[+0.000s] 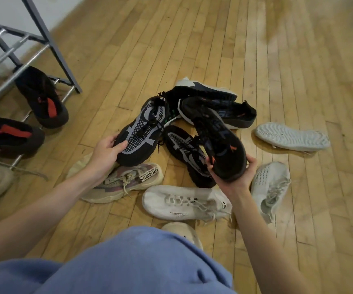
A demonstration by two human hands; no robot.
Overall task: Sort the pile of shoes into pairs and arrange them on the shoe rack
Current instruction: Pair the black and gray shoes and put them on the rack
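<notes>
Two mismatched shoes are hanging above the floor pile: I am gripping a black-and-grey mesh sneaker (141, 130) by its toe in my left hand (107, 149), a black orange-flecked sneaker (218, 136) in my right hand (235, 175). Both look light and soft, best held at toe or heel. The shoe rack (43, 35) is running off-frame.
</notes>
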